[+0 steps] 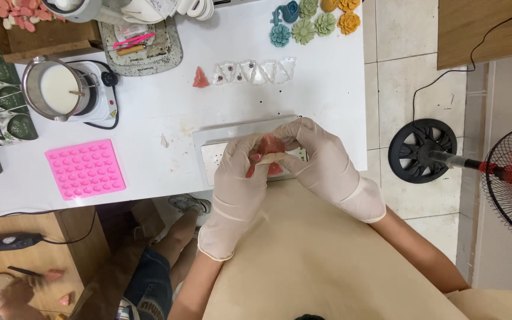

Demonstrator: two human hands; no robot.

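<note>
Both gloved hands, left hand (239,172) and right hand (321,157), pinch a small pink wax piece (266,146) in its thin clear mould above the desk (167,106); it looks light, brittle, best held by the edges.

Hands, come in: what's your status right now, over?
Left hand and right hand, both gloved, pinch a small pink piece together. Held above a white slab at the table edge. Nothing blocking; pink mold sits aside.
</note>
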